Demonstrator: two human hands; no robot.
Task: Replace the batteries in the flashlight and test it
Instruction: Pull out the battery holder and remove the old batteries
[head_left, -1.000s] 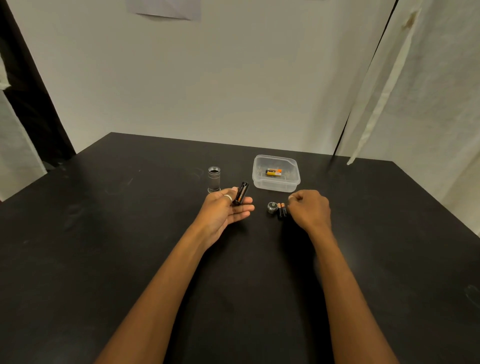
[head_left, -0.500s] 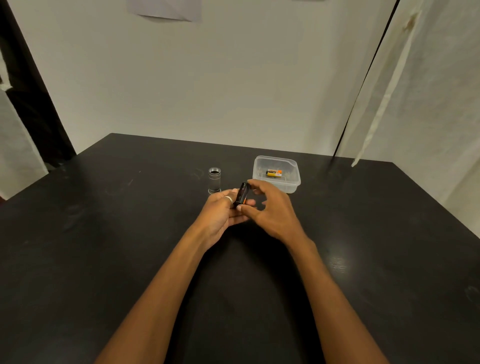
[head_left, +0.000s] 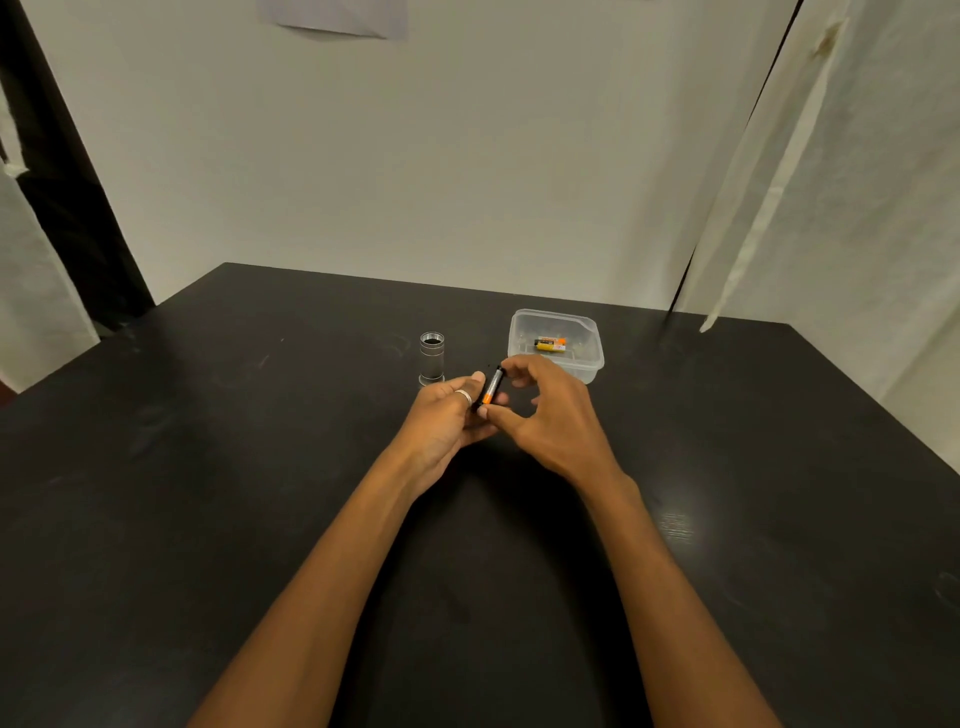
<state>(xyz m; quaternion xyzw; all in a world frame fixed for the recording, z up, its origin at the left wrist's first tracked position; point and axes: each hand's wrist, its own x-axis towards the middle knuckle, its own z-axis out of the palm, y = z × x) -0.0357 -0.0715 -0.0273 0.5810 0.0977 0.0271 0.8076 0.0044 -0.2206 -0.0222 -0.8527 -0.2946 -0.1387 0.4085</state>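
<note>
My left hand (head_left: 441, 421), palm up with a ring on one finger, holds a slim black battery holder (head_left: 497, 375) tilted upright over the table. My right hand (head_left: 556, 415) pinches an orange-and-black battery (head_left: 488, 397) lying along the holder, thumb at its lower end and forefinger at its top. The silver flashlight body (head_left: 431, 358) stands upright and open-topped just behind my left hand. My right hand covers the table where the end cap lay.
A clear plastic container (head_left: 587, 358) sits behind my right hand, with a yellow-and-orange battery (head_left: 549, 344) inside. The black table (head_left: 260, 493) meets a white wall at the back, and white sheeting hangs to the right.
My right hand has left the spot on the table at the right and come over to the holder in my left hand, where it now pinches a battery. My left hand has hardly moved.
</note>
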